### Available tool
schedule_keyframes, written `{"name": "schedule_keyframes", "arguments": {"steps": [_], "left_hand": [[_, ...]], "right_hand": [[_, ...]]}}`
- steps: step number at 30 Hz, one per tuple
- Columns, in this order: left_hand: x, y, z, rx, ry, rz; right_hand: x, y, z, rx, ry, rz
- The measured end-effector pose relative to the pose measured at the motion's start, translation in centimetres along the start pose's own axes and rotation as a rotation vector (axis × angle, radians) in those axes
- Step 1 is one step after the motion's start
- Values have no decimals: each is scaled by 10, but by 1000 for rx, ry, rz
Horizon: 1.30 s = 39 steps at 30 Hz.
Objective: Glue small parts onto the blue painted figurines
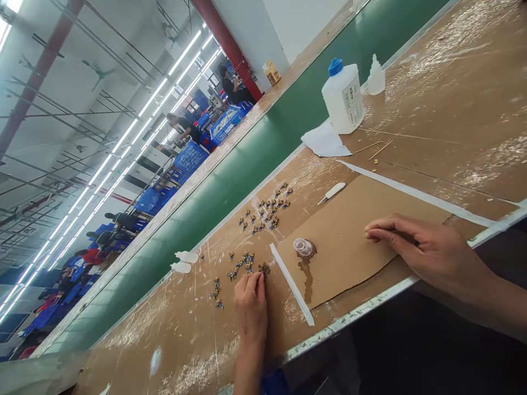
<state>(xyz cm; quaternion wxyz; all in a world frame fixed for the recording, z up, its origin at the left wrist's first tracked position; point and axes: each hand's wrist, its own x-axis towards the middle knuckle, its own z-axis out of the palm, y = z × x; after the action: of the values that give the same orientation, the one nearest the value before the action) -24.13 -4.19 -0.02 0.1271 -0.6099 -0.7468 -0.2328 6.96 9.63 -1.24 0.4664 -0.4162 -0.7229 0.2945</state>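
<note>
My left hand rests on the table with its fingers drawn together, their tips at a small pile of dark brown bits. Whatever it pinches is hidden. Over the right part of a cardboard sheet, my right hand is closed in a pinch; anything between its fingertips is too small to make out. A small clear cup stands on the cardboard with a brown wet stain beside it. Several small blue and gold pieces lie just beyond my left hand, and another group lies farther back.
White tape edges the cardboard. A white-handled knife lies at its far edge. Behind are a white cloth, a blue-capped bottle and a small dropper bottle. Two small white bottles lie at left. A green belt runs behind.
</note>
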Motion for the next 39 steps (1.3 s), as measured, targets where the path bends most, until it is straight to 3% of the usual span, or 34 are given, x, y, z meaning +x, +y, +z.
{"name": "schedule_keyframes", "arguments": {"steps": [10, 17, 26, 33, 39], "left_hand": [[1, -7, 5, 22, 57, 9], [-13, 17, -11, 95, 146, 44], [-30, 26, -13, 235, 56, 208], [-36, 16, -13, 257, 92, 225], [-50, 22, -22, 278, 26, 337]], "right_hand": [[0, -6, 0, -9, 45, -53], [-1, -7, 0, -11, 32, -31], [-3, -15, 0, 25, 11, 13], [-3, -12, 1, 3, 8, -21], [-1, -9, 0, -102, 26, -103]]}}
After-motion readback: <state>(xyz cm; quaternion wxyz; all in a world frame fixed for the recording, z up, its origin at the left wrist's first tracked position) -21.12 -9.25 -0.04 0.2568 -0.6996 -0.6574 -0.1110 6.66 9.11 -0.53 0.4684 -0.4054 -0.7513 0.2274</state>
